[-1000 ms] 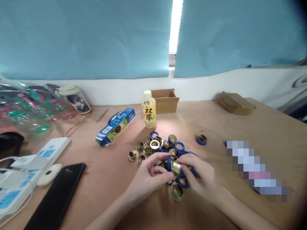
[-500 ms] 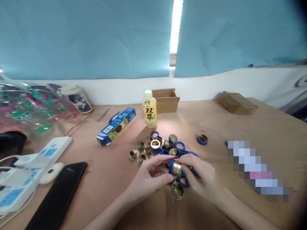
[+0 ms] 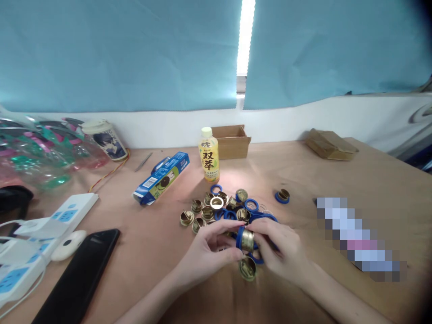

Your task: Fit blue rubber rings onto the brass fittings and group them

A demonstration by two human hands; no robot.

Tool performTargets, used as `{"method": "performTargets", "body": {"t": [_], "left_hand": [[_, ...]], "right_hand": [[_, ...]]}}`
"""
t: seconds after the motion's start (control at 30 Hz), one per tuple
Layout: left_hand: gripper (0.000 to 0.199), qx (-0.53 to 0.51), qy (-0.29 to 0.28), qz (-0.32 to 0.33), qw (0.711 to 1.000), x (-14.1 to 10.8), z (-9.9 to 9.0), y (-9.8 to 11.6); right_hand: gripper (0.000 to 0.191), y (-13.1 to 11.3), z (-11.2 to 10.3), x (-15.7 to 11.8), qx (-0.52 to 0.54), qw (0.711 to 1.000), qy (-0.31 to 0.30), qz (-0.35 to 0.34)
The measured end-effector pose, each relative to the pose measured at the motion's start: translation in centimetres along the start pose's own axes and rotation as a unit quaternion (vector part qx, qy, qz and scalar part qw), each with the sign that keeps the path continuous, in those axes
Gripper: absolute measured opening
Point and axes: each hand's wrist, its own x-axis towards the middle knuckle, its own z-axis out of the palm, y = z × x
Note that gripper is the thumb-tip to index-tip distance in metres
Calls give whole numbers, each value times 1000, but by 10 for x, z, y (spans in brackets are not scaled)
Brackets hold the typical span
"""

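Between my two hands is a short brass cylinder (image 3: 248, 240) with a blue ring (image 3: 240, 237) around its left end. My left hand (image 3: 214, 247) pinches the blue ring side between thumb and fingers. On the brass side, my right hand (image 3: 281, 249) grips with its thumb and fingers. Just below them a loose brass fitting (image 3: 248, 268) lies on the table. Behind my hands spreads a pile of brass fittings (image 3: 207, 213) and blue rings (image 3: 251, 205), partly hidden by my fingers. One brass fitting in a blue ring (image 3: 282, 195) sits apart to the right.
A yellow drink bottle (image 3: 209, 157) stands behind the pile, before a cardboard box (image 3: 231, 143). Leftward lie a blue carton (image 3: 162, 179), a black phone (image 3: 79, 274) and a white power strip (image 3: 72, 209). A brown paper packet (image 3: 330, 144) rests at the back right.
The whole view has shifted slightly, so table items appear a little further left. My hands keep their hold on the brass cylinder and blue ring, with hardly any finger movement.
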Motion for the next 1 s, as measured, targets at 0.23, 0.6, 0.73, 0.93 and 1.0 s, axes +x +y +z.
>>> {"method": "performTargets", "body": {"t": [0.23,0.6,0.73,0.93,1.0], "left_hand": [[47,-5,-2,-2,1000,0,0,-1],[48,-1,12,-4,1000,0,-1,-4],[48,-16,6,0,1000,0,-1,-4],[49,-32,-4,-12,999,2,-2,-1],[50,-40,-5,-14,999,2,-2,1]], "right_hand": [[22,-2,-1,-1,-11,1000,-9,1],[23,-1,0,0,-13,999,-33,-16],[22,-3,-1,0,-3,999,-37,-11],[21,-7,-3,2,24,998,-50,26],[19,-10,-4,3,30,997,-51,41]]}}
